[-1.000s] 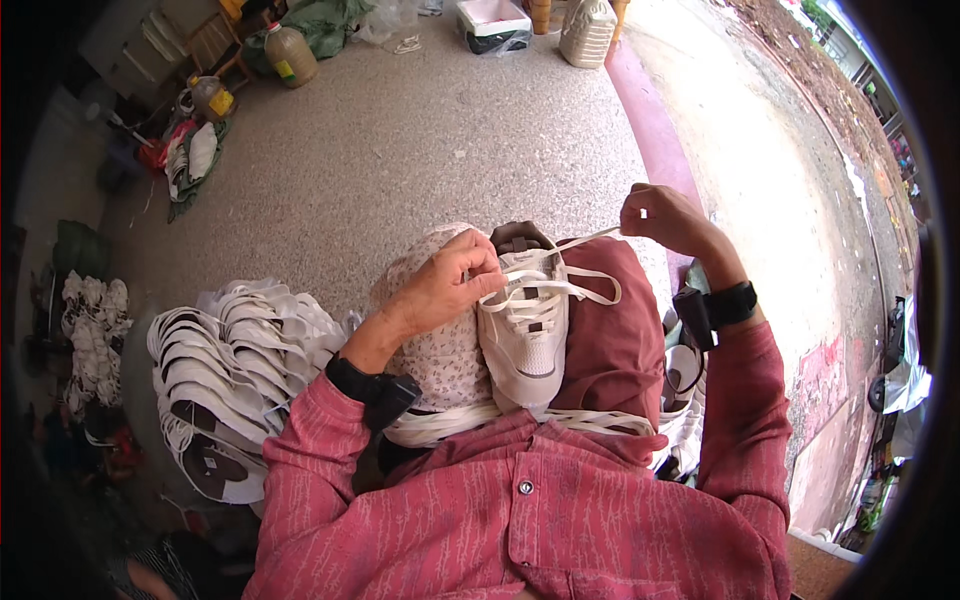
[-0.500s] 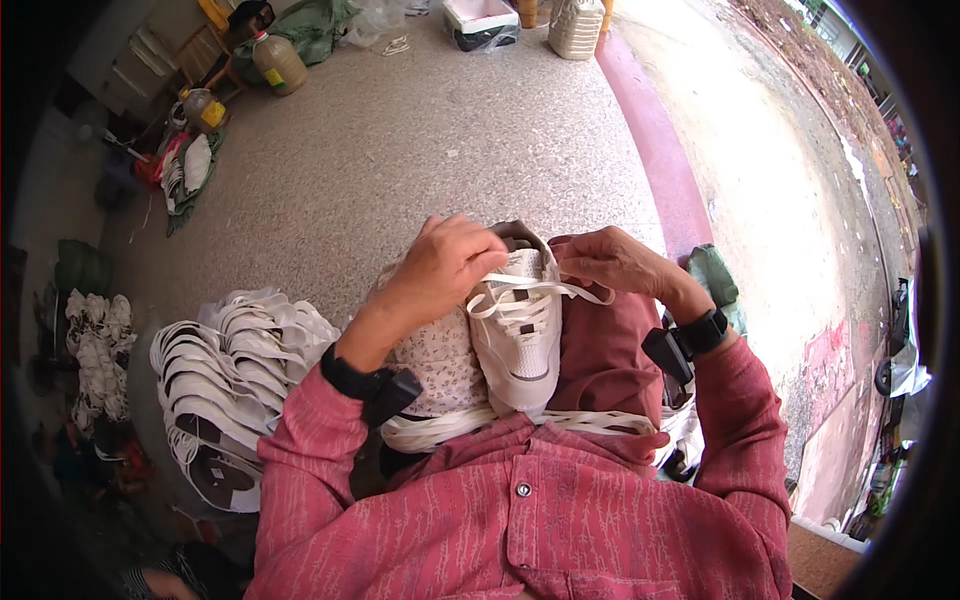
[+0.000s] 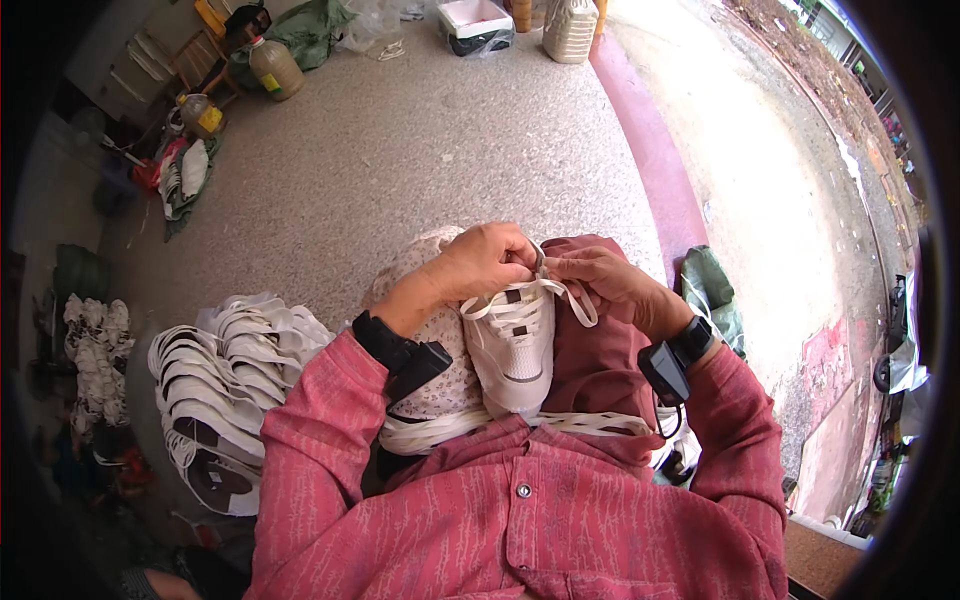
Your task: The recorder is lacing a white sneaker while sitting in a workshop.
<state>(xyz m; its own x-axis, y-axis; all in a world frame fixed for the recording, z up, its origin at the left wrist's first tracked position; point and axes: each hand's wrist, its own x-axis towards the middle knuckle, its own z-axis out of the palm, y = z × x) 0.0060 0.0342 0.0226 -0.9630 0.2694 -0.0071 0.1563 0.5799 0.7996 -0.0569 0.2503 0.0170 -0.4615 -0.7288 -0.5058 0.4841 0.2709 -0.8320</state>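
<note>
A white sneaker upper (image 3: 514,350) rests between my thighs, its toe toward my body. A flat white shoelace (image 3: 575,298) crosses its front, and a loop of it hangs on the right side. My left hand (image 3: 488,262) is closed at the far end of the upper, fingertips pinched on the lace. Facing it, my right hand (image 3: 618,285) grips the lace between thumb and fingers. The two hands almost meet over the upper's opening, partly hiding it. Across my lap lies a bundle of white laces (image 3: 435,432).
Several stacked white uppers (image 3: 215,390) stand at my left, with a white heap (image 3: 98,350) farther out. A green bag (image 3: 708,290) lies by my right knee. Plastic jugs (image 3: 275,68) and a white box (image 3: 476,25) are at the far side of the speckled floor (image 3: 400,140).
My hands have come closer together over the upper's opening. My right hand has moved left and slightly down, and the lace now hangs in a loop beside it.
</note>
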